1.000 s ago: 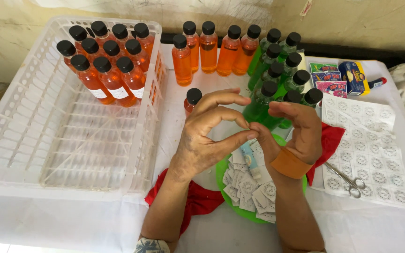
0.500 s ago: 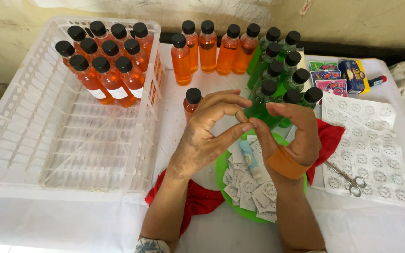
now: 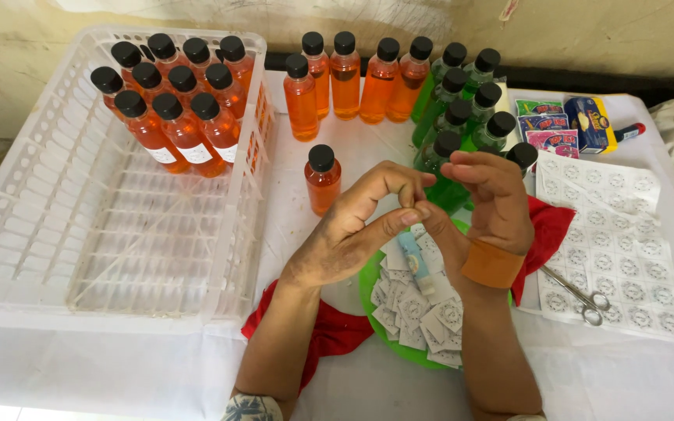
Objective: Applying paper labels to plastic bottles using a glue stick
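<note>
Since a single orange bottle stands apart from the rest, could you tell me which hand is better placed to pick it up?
Probably the left hand: the lone orange bottle stands just beyond its knuckles, while the right hand sits farther off by the green bottles.

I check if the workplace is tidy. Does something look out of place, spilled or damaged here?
Nothing is spilled or broken. One orange bottle stands alone on the white cloth, apart from the rows, just beyond the left hand and right hand. The scissors lie open on the sticker sheet.
</note>
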